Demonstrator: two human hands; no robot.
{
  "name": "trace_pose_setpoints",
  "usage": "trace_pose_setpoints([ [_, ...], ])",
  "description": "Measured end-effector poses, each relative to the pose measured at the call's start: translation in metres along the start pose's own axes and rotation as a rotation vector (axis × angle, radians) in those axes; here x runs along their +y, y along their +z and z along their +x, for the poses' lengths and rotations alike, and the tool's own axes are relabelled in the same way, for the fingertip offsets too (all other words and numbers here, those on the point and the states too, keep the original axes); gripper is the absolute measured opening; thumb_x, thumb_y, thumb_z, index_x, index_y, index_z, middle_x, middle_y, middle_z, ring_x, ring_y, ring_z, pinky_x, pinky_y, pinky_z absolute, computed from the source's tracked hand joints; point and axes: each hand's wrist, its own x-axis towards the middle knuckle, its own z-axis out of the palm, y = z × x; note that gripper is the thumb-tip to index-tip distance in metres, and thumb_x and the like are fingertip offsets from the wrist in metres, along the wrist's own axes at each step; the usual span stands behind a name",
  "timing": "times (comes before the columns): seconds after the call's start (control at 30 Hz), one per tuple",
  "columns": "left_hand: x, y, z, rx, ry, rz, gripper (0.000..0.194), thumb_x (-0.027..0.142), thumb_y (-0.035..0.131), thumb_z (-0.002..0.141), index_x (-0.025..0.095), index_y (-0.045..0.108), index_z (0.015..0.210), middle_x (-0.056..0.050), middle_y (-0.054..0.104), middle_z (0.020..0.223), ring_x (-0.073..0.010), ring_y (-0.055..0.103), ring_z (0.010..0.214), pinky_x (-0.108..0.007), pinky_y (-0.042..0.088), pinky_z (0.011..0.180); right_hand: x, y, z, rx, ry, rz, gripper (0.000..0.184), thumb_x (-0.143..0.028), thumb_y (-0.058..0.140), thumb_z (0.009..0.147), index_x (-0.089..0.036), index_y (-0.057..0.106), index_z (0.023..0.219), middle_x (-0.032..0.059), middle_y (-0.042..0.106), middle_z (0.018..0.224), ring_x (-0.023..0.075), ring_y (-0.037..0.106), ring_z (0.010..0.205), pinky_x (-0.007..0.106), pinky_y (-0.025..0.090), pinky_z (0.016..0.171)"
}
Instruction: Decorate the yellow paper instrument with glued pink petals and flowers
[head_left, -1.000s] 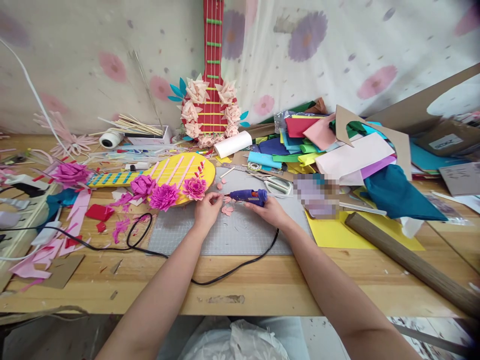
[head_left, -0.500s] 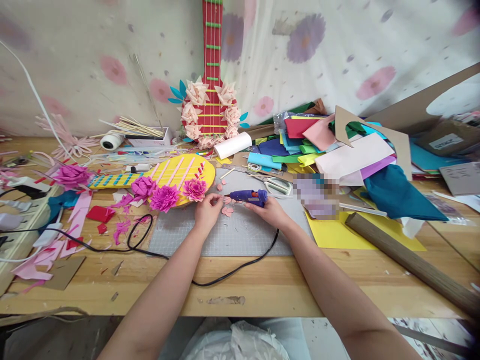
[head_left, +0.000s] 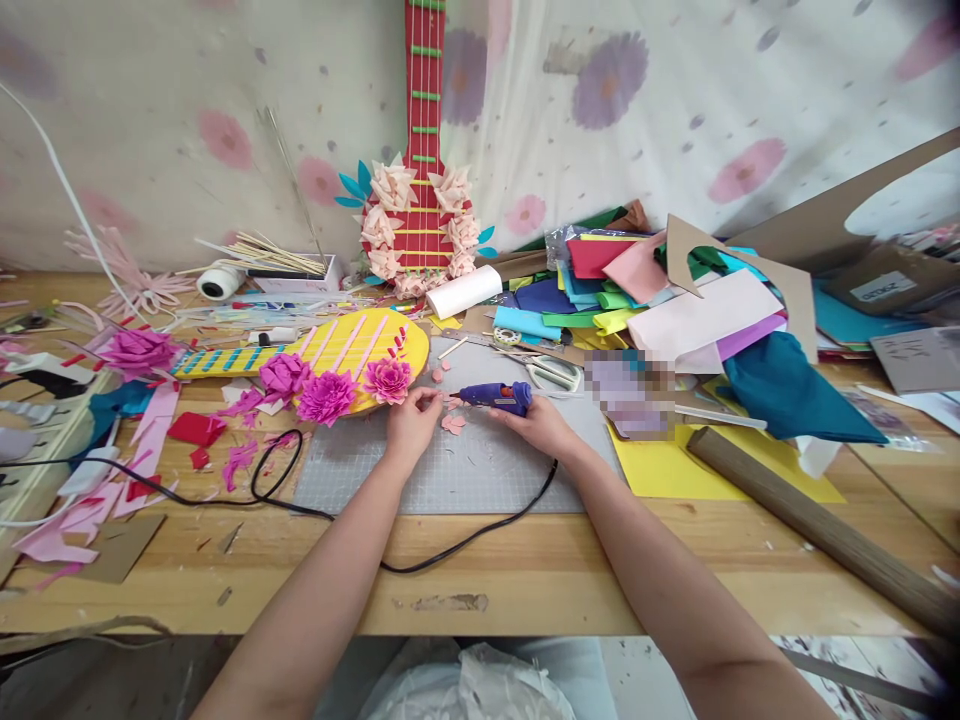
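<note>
My right hand (head_left: 547, 426) is wrapped round a blue hot glue gun (head_left: 501, 397), its nozzle pointing left. Close to the nozzle tip, the fingers of my left hand (head_left: 412, 430) are pinched together on something too small to make out. Pink paper petals (head_left: 453, 424) lie on the grey cutting mat (head_left: 457, 480) between and below the hands. The glue gun's black cord (head_left: 450, 553) loops from under my right hand across the table. Just behind my left hand lies a yellow paper-covered guitar (head_left: 349, 345) with magenta paper flowers (head_left: 327, 397) along its near edge.
A red guitar (head_left: 422, 220) with pale flowers stands against the curtain. Scissors (head_left: 553, 375) lie behind the glue gun. Coloured paper (head_left: 705, 310) is heaped at right, near a brown tube (head_left: 795, 510). A power strip (head_left: 37, 470) and pink scraps (head_left: 82, 520) lie left.
Both hands and the glue gun keep almost the same place, nozzle still near my left fingertips. The camera view has shifted very slightly.
</note>
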Motion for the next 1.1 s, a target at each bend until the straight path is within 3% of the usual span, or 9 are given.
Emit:
trace_pose_setpoints([
  [0.13, 0.003, -0.001, -0.001, -0.04, -0.015, -0.146, 0.017, 0.033, 0.059, 0.071, 0.018, 0.064, 0.075, -0.001, 0.064, 0.069, -0.0117, 0.056, 0.064, -0.024, 0.043, 0.064, 0.005, -0.004, 0.005, 0.145, 0.03, -0.01, 0.046, -0.059, 0.056, 0.072, -0.021, 0.068, 0.094, 0.0038, 0.07, 0.086, 0.0222, 0.063, 0.08, 0.037, 0.049, 0.075],
  [0.27, 0.018, 0.001, -0.008, -0.156, -0.074, -0.398, 0.016, 0.032, 0.063, 0.068, 0.016, 0.061, 0.072, -0.001, 0.064, 0.068, -0.0111, 0.057, 0.059, -0.024, 0.046, 0.058, 0.013, -0.006, 0.019, 0.327, 0.059, -0.096, 0.044, -0.063, 0.055, 0.069, -0.022, 0.068, 0.082, 0.0045, 0.068, 0.072, 0.0243, 0.063, 0.073, 0.038, 0.049, 0.066],
  [0.43, 0.05, -0.006, -0.02, -0.275, -0.054, -0.527, 0.023, 0.037, 0.064, 0.068, 0.016, 0.061, 0.076, -0.001, 0.064, 0.07, -0.0102, 0.056, 0.055, -0.023, 0.046, 0.049, 0.014, -0.008, 0.027, 0.359, 0.096, -0.233, 0.045, -0.063, 0.053, 0.069, -0.019, 0.064, 0.071, 0.0081, 0.065, 0.066, 0.0264, 0.062, 0.07, 0.036, 0.046, 0.062],
  [0.6, 0.083, -0.043, -0.012, -0.147, 0.136, -0.443, 0.023, 0.037, 0.063, 0.07, 0.016, 0.064, 0.078, -0.002, 0.065, 0.074, -0.01, 0.057, 0.063, -0.022, 0.047, 0.055, 0.007, -0.019, 0.009, 0.369, -0.046, -0.346, 0.048, -0.058, 0.057, 0.07, -0.018, 0.059, 0.096, 0.0122, 0.063, 0.097, 0.0277, 0.058, 0.091, 0.038, 0.044, 0.075],
  [0.7, 0.09, -0.076, 0.006, 0.027, 0.195, -0.422, 0.022, 0.035, 0.064, 0.069, 0.016, 0.064, 0.08, -0.001, 0.065, 0.08, -0.0109, 0.059, 0.07, -0.024, 0.049, 0.066, 0.004, -0.027, -0.01, 0.449, -0.016, -0.528, 0.044, -0.056, 0.058, 0.068, -0.017, 0.055, 0.088, 0.0127, 0.061, 0.091, 0.0278, 0.055, 0.088, 0.039, 0.042, 0.074],
  [0.8, 0.084, -0.106, 0.026, 0.131, 0.195, -0.373, 0.023, 0.035, 0.067, 0.066, 0.016, 0.064, 0.079, -0.001, 0.065, 0.079, -0.0114, 0.059, 0.074, -0.025, 0.049, 0.071, -0.006, -0.031, -0.026, 0.29, 0.069, -0.619, 0.031, -0.051, 0.058, 0.069, -0.021, 0.049, 0.07, 0.006, 0.058, 0.072, 0.0232, 0.055, 0.073, 0.034, 0.039, 0.063],
  [0.9, 0.072, -0.127, 0.04, 0.058, 0.13, -0.297, 0.029, 0.037, 0.069, 0.063, 0.016, 0.063, 0.082, -0.002, 0.064, 0.076, -0.012, 0.058, 0.069, -0.026, 0.048, 0.066, -0.028, -0.026, -0.032, 0.08, 0.125, -0.545, 0.028, -0.045, 0.06, 0.068, -0.023, 0.044, 0.062, 0.0007, 0.055, 0.061, 0.0172, 0.051, 0.059, 0.029, 0.034, 0.053],
  [1.03, 0.064, -0.134, 0.041, -0.035, 0.117, -0.18, 0.037, 0.033, 0.071, 0.06, 0.016, 0.058, 0.09, 0.0, 0.062, 0.07, -0.0119, 0.058, 0.065, -0.025, 0.046, 0.063, -0.063, -0.007, -0.018, -0.007, 0.015, -0.211, 0.026, -0.045, 0.06, 0.07, -0.023, 0.046, 0.072, -0.0007, 0.057, 0.068, 0.0133, 0.051, 0.059, 0.027, 0.038, 0.054],
  [1.1, 0.066, -0.133, 0.037, -0.142, 0.116, -0.099, 0.043, 0.033, 0.071, 0.06, 0.017, 0.053, 0.097, 0.002, 0.062, 0.068, -0.0128, 0.06, 0.062, -0.024, 0.045, 0.06, -0.079, 0.004, -0.005, -0.046, -0.073, 0.018, 0.027, -0.045, 0.06, 0.071, -0.022, 0.048, 0.079, 0.0004, 0.059, 0.076, 0.0124, 0.054, 0.065, 0.027, 0.043, 0.059],
])
